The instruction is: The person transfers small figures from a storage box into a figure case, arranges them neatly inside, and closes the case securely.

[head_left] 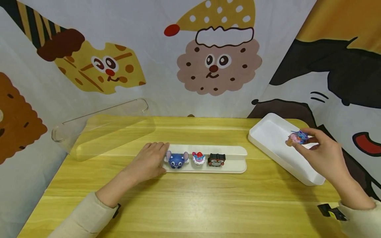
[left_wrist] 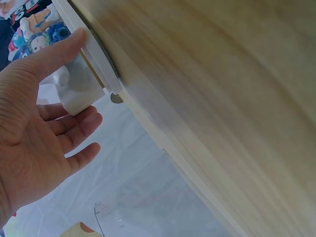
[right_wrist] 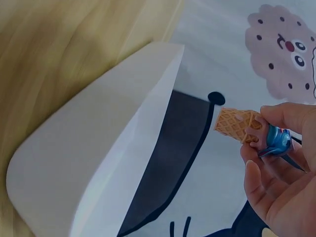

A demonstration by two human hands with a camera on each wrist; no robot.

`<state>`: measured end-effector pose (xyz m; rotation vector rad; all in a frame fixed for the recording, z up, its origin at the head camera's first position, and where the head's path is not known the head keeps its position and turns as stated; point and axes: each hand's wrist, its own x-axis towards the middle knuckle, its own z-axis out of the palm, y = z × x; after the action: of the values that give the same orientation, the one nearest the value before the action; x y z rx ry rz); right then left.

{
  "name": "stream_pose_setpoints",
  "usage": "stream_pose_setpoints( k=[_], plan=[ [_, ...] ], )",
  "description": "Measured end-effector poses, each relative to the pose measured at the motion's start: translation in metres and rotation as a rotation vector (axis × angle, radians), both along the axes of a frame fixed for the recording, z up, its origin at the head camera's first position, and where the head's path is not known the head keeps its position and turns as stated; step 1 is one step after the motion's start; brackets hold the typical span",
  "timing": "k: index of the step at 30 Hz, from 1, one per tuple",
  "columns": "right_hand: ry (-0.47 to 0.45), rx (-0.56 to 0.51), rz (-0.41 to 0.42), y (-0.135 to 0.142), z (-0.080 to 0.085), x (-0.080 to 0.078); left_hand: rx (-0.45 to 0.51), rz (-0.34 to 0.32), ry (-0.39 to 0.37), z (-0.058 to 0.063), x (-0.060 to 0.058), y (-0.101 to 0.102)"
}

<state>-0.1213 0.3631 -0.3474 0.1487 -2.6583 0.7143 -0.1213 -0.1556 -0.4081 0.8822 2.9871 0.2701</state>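
Note:
A small figurine (head_left: 298,137) is pinched between the thumb and fingers of my right hand (head_left: 325,157), above the white tray (head_left: 285,158). The right wrist view shows its waffle-cone end (right_wrist: 237,124) and shiny blue top (right_wrist: 277,140). My left hand (head_left: 146,163) holds the left end of a long cream stepped stand (head_left: 235,167), thumb at the front edge and fingers behind. On that stand, from left to right, are a blue big-eared figurine (head_left: 177,160), a white cupcake-like figurine with a red top (head_left: 198,158) and a dark brown, book-like figurine (head_left: 216,160).
A clear plastic cover (head_left: 110,132) leans at the table's back left. The yellow wood-grain table (head_left: 190,205) meets a cloth backdrop (head_left: 160,76) printed with cartoon biscuits and cheese. No figurine shows on the visible floor of the white tray.

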Motion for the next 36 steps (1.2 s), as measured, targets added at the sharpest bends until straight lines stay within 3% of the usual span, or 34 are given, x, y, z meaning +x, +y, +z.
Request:
stream_pose_setpoints(
  k=[22, 36],
  plan=[
    [0.054, -0.029, 0.153, -0.038, -0.011, 0.004, 0.004, -0.004, 0.000, -0.001, 0.000, 0.000],
    [0.080, -0.032, 0.204, -0.058, -0.019, 0.007, 0.005, -0.005, 0.008, -0.002, 0.000, 0.000]
  ],
)
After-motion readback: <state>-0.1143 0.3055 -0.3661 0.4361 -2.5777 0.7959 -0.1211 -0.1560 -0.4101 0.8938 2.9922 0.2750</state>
